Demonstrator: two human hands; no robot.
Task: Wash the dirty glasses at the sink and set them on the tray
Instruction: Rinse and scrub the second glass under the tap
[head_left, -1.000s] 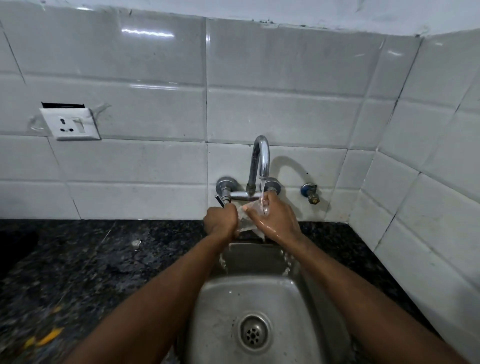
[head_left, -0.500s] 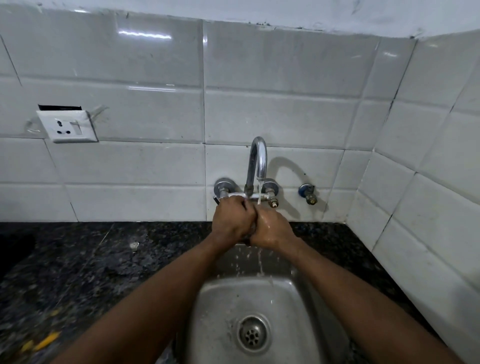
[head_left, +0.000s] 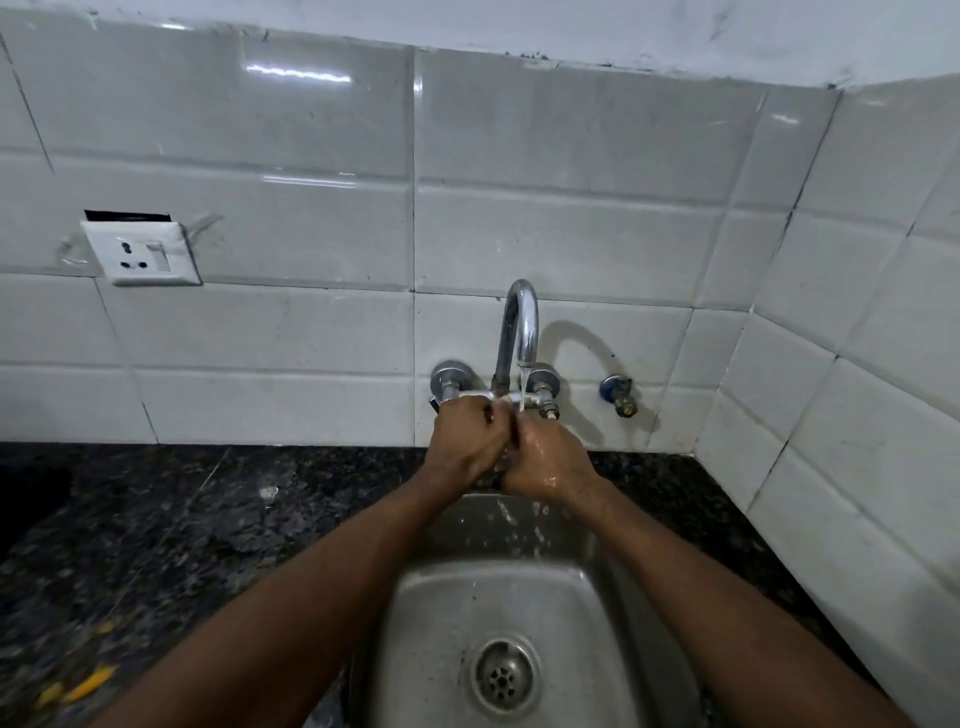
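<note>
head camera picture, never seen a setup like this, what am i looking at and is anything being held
There is no machine here: a person wears one wide camera on the head, looking forward and down, so the two arms are their own. The left hand and right hand meet under the running tap, above a steel sink. The hands curl round something almost hidden between them, probably a clear glass being washed. A dark stone counter flanks the sink, and a socket sits on the white tiles.
</note>
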